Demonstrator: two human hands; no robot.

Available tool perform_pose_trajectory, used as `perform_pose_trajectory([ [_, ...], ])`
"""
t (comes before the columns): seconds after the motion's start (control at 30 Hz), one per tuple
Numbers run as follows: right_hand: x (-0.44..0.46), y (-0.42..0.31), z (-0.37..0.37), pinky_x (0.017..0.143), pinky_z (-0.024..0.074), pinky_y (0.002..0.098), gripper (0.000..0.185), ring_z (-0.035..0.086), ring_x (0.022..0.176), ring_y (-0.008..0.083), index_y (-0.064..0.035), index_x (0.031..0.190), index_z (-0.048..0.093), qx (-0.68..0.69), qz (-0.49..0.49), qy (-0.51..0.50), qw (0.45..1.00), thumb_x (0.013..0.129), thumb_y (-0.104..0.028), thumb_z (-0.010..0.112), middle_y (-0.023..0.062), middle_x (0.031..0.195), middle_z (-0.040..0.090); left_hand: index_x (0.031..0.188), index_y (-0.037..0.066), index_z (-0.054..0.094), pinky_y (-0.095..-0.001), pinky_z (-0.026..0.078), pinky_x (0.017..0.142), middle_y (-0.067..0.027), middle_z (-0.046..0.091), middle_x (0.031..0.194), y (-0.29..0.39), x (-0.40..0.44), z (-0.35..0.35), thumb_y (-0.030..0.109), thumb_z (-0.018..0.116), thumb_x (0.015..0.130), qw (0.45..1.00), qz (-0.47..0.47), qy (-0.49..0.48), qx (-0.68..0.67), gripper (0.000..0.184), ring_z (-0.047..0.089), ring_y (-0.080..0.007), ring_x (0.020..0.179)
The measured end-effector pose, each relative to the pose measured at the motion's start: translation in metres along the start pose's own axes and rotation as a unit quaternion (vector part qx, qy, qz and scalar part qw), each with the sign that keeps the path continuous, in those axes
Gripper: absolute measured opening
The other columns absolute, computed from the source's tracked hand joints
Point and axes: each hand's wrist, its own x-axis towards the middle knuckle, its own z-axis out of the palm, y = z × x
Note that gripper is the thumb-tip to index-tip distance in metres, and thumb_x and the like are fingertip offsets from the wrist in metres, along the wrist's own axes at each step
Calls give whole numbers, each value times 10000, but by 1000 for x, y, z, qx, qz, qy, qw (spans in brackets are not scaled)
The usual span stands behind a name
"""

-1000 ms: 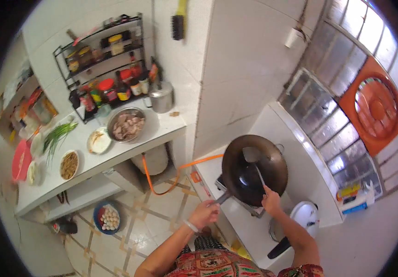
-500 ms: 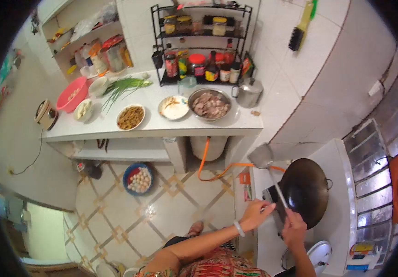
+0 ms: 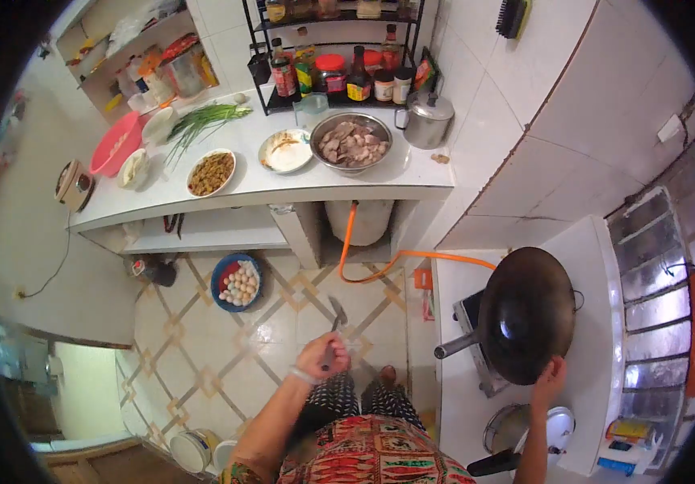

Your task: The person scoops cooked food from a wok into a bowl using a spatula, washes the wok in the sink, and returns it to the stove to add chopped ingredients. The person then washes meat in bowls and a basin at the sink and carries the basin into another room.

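In the head view my left hand (image 3: 323,355), with a pale bangle at the wrist, is closed round the handle of a wok spatula (image 3: 338,313). It is held over the floor, its metal head pointing away from me and seen nearly edge-on. My right hand (image 3: 550,379) is at the near rim of a dark wok (image 3: 525,310), fingers bent over the edge. The wok sits on a stove (image 3: 470,310), its tube handle pointing left. Below my right hand lie a pot lid (image 3: 557,427) and a pan (image 3: 502,427), partly hidden by my forearm.
On the counter (image 3: 283,189) stand a steel bowl of meat (image 3: 352,142), a white plate (image 3: 286,152), a dish of chopped food (image 3: 212,173), spring onions (image 3: 206,121) and a metal jug (image 3: 429,119). A blue basin of eggs (image 3: 237,282) and an orange hose (image 3: 346,250) are lower down.
The spatula has passed from my right hand to my left and moved left, away from the wok. My right hand has gone to the wok's near rim. The view has shifted downward.
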Motion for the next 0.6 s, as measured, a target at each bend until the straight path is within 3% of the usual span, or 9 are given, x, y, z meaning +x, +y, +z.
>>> perform_pose_trajectory([
  [0.07, 6, 123, -22, 715, 440, 325, 201, 548, 806, 201, 4, 977, 543, -251, 55, -105, 961, 780, -30, 529, 93, 845, 566, 601, 123, 357, -257, 275, 476, 37, 334, 551, 8, -5, -40, 174, 477, 853, 996, -35, 40, -75, 283, 333, -118, 506],
  [0.17, 9, 231, -12, 721, 449, 336, 169, 559, 794, 239, -12, 933, 537, -46, 205, -253, 944, 765, -19, 528, 115, 857, 586, 600, 124, 383, -256, 283, 461, 27, 346, 537, 6, -27, -86, 152, 512, 813, 982, -4, 55, -182, 251, 338, -117, 492],
  [0.23, 23, 164, 2, 734, 454, 358, 162, 565, 814, 268, -30, 919, 537, -151, 246, -256, 923, 758, -36, 530, 131, 886, 595, 588, 134, 386, -260, 295, 456, 24, 357, 527, 3, -35, -125, 144, 527, 786, 980, 50, 51, -183, 243, 344, -117, 482],
  [0.37, 41, 70, -21, 810, 441, 444, 253, 538, 1002, 362, -49, 960, 536, -472, 101, -347, 804, 812, -253, 520, 176, 980, 595, 593, 144, 407, -270, 306, 456, 36, 392, 514, -12, -65, -156, 149, 511, 791, 962, 140, 124, -201, 224, 384, -120, 468],
  [0.47, 54, 17, -41, 778, 454, 442, 239, 561, 949, 364, -41, 887, 573, -453, 118, -311, 827, 811, -259, 513, 182, 928, 608, 594, 141, 425, -269, 314, 464, 41, 411, 512, -22, -85, -178, 162, 496, 791, 954, 165, 91, -232, 211, 419, -127, 481],
  [0.57, 54, 43, -66, 721, 466, 442, 249, 586, 853, 368, -38, 791, 615, -470, 106, -392, 784, 804, -266, 517, 171, 873, 624, 581, 140, 420, -270, 313, 468, 40, 420, 509, -29, -96, -197, 167, 501, 782, 931, 197, 132, -277, 219, 418, -124, 486],
  [0.6, 40, 108, -68, 703, 473, 434, 266, 597, 824, 358, -39, 775, 631, -423, -74, -519, 739, 804, -279, 520, 166, 864, 630, 579, 140, 420, -271, 313, 471, 37, 428, 512, -27, -93, -202, 169, 505, 779, 930, 183, 119, -295, 220, 419, -125, 488],
])
